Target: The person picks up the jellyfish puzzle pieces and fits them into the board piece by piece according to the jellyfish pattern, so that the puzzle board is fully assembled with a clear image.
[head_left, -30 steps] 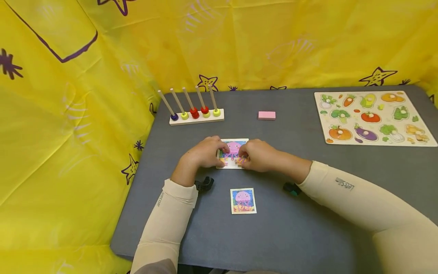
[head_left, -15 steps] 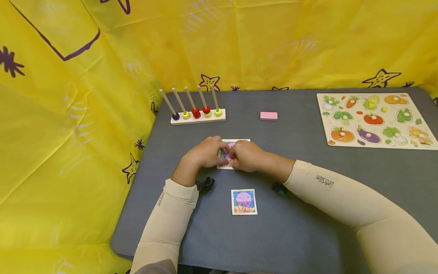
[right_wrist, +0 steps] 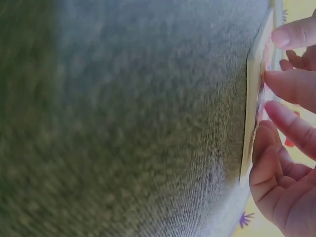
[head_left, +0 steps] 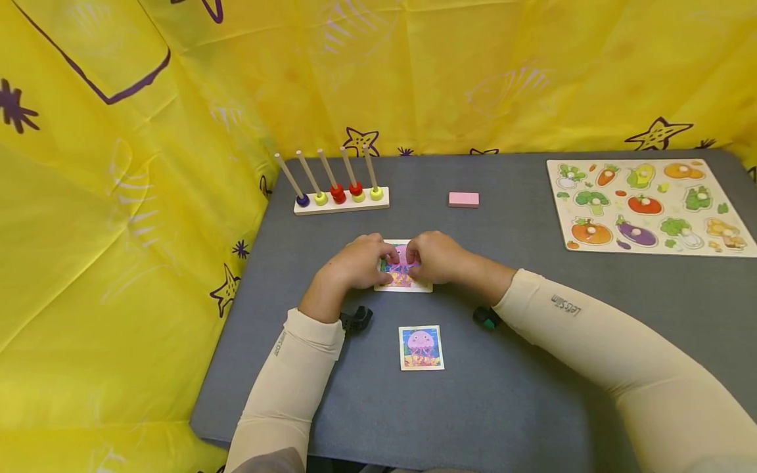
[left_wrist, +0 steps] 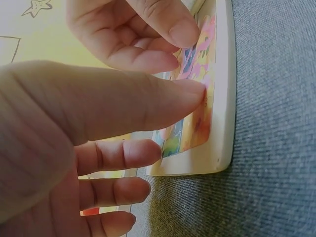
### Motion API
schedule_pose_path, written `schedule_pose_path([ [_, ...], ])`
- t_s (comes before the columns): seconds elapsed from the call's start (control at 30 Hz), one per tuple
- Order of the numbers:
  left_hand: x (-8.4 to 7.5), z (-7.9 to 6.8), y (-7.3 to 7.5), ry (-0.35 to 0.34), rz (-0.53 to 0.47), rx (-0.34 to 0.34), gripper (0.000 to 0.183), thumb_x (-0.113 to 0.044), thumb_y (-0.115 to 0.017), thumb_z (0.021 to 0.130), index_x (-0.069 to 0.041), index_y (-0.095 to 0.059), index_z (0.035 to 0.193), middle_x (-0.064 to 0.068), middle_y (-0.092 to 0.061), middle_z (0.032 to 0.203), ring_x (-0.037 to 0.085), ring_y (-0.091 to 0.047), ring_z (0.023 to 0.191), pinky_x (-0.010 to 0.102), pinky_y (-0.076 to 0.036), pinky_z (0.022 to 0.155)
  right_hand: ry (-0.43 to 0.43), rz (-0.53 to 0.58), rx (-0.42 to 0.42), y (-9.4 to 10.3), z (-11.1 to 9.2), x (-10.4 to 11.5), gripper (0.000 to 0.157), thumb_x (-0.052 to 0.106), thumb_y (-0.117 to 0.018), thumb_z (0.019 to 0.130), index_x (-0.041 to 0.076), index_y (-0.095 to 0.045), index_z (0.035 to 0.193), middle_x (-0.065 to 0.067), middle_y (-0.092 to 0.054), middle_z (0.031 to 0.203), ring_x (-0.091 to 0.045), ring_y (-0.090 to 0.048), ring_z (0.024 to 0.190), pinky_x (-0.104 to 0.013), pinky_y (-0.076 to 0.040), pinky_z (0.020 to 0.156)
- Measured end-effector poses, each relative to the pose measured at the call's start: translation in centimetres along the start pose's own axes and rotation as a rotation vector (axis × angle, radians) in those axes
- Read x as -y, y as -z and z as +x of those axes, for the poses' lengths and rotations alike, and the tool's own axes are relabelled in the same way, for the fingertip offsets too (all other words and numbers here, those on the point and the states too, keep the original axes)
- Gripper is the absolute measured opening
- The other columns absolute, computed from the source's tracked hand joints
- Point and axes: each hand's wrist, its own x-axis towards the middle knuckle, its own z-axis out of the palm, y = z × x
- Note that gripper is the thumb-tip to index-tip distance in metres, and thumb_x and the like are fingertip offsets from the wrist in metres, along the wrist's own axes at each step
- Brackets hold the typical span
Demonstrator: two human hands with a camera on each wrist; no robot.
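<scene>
A small jellyfish picture puzzle (head_left: 401, 282) lies in a pale-rimmed board at mid-table, partly hidden by both hands. My left hand (head_left: 359, 263) rests over its left side; in the left wrist view the thumb (left_wrist: 182, 96) presses on the picture near the lower edge, with the other fingers loosely bent. Over the right side is my right hand (head_left: 442, 256), its thumb and forefinger touching the picture. In the right wrist view its other fingers (right_wrist: 269, 163) are bent beside the board. Nearer me lies a matching jellyfish card (head_left: 421, 348).
A peg stand with coloured rings (head_left: 342, 203) stands behind to the left. A pink block (head_left: 464, 200) lies at the back. To the right is a wooden vegetable puzzle board (head_left: 650, 207). Yellow printed cloth (head_left: 473, 72) hangs behind the grey table (head_left: 503, 407).
My right hand moved left across the puzzle, then back slightly right and upward. The orange bits at its lower right now sit in the picture's bottom strip. The left hand stayed nearly still.
</scene>
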Motion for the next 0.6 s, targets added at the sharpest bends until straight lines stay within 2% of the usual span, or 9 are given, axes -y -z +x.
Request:
schedule_pose_path([
  [0.13, 0.0, 0.0, 0.0, 0.009, -0.001, 0.000, 0.029, -0.027, -0.081, 0.086, -0.022, -0.073, 0.114, 0.005, -0.061, 0.114, 0.026, -0.055, 0.110, 0.042, -0.045, 0.097, -0.012, -0.001, -0.005, -0.1, -0.1, 0.1, 0.011, 0.018, -0.078, 0.082, 0.011, -0.071, 0.087, -0.003, -0.061, 0.079, -0.023, -0.056, 0.078, -0.037, -0.044, 0.070],
  [0.3, -0.2, 0.1, -0.1, 0.012, 0.003, 0.004, 0.029, -0.027, -0.080, 0.087, -0.021, -0.073, 0.115, 0.005, -0.061, 0.113, 0.026, -0.054, 0.109, 0.041, -0.045, 0.096, -0.021, -0.007, -0.028, 0.7, -1.3, 0.0, 0.010, 0.020, -0.076, 0.085, 0.012, -0.072, 0.088, -0.004, -0.062, 0.080, -0.022, -0.056, 0.079, -0.038, -0.045, 0.071],
  [0.43, -0.3, 0.1, 0.0, 0.019, 0.001, 0.013, 0.029, -0.027, -0.079, 0.088, -0.021, -0.073, 0.116, 0.005, -0.061, 0.112, 0.025, -0.053, 0.108, 0.041, -0.045, 0.095, -0.037, -0.022, -0.041, 1.7, -3.1, -1.3, 0.010, 0.022, -0.077, 0.088, 0.013, -0.073, 0.092, -0.003, -0.064, 0.084, -0.022, -0.057, 0.082, -0.040, -0.048, 0.074],
  [0.6, -0.3, -0.1, 0.0, 0.029, -0.004, 0.011, 0.029, -0.027, -0.078, 0.088, -0.022, -0.072, 0.116, 0.004, -0.060, 0.112, 0.025, -0.052, 0.108, 0.040, -0.044, 0.096, -0.063, -0.038, -0.031, 3.1, -6.2, -3.9, 0.013, 0.020, -0.078, 0.087, 0.013, -0.075, 0.098, -0.004, -0.068, 0.093, -0.024, -0.060, 0.088, -0.047, -0.050, 0.083],
])
